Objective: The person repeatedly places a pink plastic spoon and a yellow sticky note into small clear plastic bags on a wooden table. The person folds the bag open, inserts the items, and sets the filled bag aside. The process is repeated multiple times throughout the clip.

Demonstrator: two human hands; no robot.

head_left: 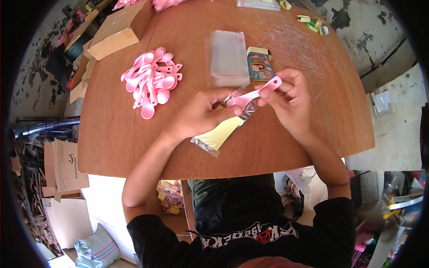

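Observation:
Between my hands, above the near part of the table, is a pink plastic spoon [255,94]. Its bowl end lies in the mouth of a clear plastic bag [206,145] that also holds a pale yellow card [220,135]. My left hand [210,110] is closed on the bag near its mouth, thumb over the spoon's bowl. With thumb and fingers, my right hand [288,98] pinches the spoon's handle, whose holed tip sticks out. A heap of pink spoons [152,80] lies to the left. Beyond my hands are a stack of clear bags [228,58] and a stack of printed cards [260,66].
A cardboard box [119,29] stands at the table's far left. Thin clear strips [299,44] are strewn at the far right, near small green and white pieces [313,24]. Below the table edge, an open carton [172,221] holds bagged pieces.

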